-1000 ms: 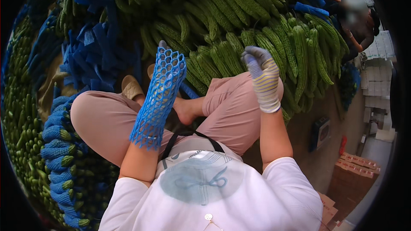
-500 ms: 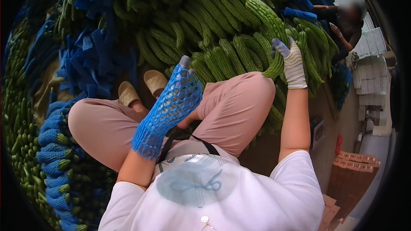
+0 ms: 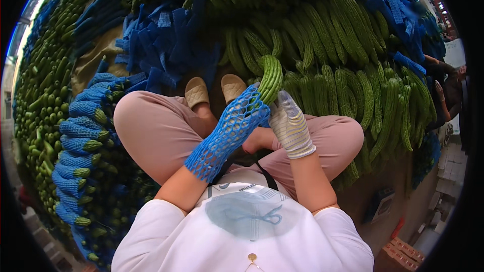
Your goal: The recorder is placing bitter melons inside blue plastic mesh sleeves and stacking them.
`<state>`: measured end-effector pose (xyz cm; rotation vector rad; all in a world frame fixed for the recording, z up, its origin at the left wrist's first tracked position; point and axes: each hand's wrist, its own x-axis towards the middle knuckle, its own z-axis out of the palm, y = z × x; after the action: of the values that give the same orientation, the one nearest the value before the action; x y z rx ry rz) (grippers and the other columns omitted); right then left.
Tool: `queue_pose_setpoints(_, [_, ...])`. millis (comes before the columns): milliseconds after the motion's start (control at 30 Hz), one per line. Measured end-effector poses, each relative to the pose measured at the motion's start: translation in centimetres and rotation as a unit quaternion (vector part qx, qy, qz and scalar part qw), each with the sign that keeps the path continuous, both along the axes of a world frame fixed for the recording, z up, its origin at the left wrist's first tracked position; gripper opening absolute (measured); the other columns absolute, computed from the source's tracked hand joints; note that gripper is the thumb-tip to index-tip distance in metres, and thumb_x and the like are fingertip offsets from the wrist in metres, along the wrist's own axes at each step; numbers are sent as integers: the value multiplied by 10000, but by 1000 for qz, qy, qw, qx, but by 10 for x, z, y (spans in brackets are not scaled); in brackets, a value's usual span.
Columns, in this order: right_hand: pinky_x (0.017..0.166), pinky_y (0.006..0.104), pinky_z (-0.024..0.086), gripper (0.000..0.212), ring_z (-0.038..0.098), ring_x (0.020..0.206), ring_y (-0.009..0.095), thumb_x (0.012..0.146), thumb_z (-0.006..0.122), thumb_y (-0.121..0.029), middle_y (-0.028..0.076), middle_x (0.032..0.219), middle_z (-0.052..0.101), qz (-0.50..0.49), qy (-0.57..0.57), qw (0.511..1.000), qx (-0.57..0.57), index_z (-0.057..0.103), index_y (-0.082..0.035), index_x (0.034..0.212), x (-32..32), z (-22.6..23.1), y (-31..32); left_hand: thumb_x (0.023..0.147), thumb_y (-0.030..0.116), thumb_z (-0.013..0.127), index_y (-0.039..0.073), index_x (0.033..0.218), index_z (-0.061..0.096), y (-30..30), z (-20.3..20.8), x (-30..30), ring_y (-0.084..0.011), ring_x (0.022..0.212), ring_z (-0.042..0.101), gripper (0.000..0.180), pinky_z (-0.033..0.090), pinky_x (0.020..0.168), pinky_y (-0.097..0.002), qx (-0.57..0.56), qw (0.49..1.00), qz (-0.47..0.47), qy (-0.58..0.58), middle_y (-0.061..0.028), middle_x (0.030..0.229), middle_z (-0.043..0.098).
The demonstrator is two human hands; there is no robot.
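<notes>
A blue foam mesh net sleeve (image 3: 217, 143) is pulled over my left hand (image 3: 247, 110) and reaches down past the wrist. Under the net, the fingers close on the lower end of a curved green bitter melon (image 3: 272, 73). My right hand (image 3: 292, 127), in a striped glove with grey fingertips, is closed at the same end of the melon, pressed beside the left. The melon points up and away from me, above my crossed legs. Its lowest part is hidden by the hands and the net.
Rows of bare bitter melons (image 3: 348, 95) lie ahead and to the right. Loose blue net sleeves (image 3: 151, 40) are heaped ahead left. At my left runs a stack of netted melons (image 3: 75, 153), with more green produce (image 3: 40, 106) beyond. Another person (image 3: 446, 90) sits at the far right.
My right hand has brought the bitter melon from the right-hand pile to my left hand, in front of my lap. The left hand now grips its lower end. The view has swung rightward.
</notes>
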<state>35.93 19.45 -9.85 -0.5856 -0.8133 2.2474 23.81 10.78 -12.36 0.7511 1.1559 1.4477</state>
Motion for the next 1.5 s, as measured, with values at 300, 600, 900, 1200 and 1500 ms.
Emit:
queue_pose_setpoints(300, [844, 307, 497, 454, 602, 970, 167, 834, 682, -224, 73, 1084, 600, 147, -126, 977, -91, 521, 0, 1195, -4, -27, -26, 903, 127, 561, -21, 1223, 513, -44, -64, -15, -191, 1055, 558, 356, 429, 952, -315, 12, 984, 126, 127, -132, 1178, 571])
queue_pose_setpoints(600, [568, 200, 390, 202, 458, 619, 36, 838, 693, -213, -36, 700, 581, -56, -304, 931, 197, 642, -20, 815, -63, -5, 18, 896, 77, 556, -20, 1262, 482, -76, 7, -21, -183, 1071, 558, 385, 438, 948, -307, -68, 988, 123, -59, -120, 1181, 573])
queue_pose_setpoints(900, [610, 233, 421, 274, 481, 634, 77, 831, 687, -263, 9, 732, 608, -98, -370, 911, 154, 656, 9, 855, -74, -85, 80, 840, -13, 602, -27, 1285, 450, -76, 65, -26, -130, 1058, 547, 471, 419, 926, -248, -88, 969, 93, -211, -75, 1162, 583])
queue_pose_setpoints(1200, [891, 321, 482, 622, 616, 927, 217, 829, 658, -424, 94, 1057, 612, 118, -117, 969, -180, 483, 0, 1249, -45, -44, 29, 775, 93, 681, 39, 1170, 532, -75, 45, -31, -370, 862, 609, 426, 502, 751, -366, 22, 900, -24, 435, -182, 1006, 607])
queue_pose_setpoints(1500, [862, 356, 503, 721, 607, 959, 216, 698, 795, -327, 106, 1093, 595, 182, -24, 974, -131, 469, -9, 1257, -21, -4, -11, 881, 106, 614, 17, 1100, 569, -36, 65, -80, -130, 797, 598, 240, 484, 715, -240, -29, 981, 190, 33, -43, 975, 640])
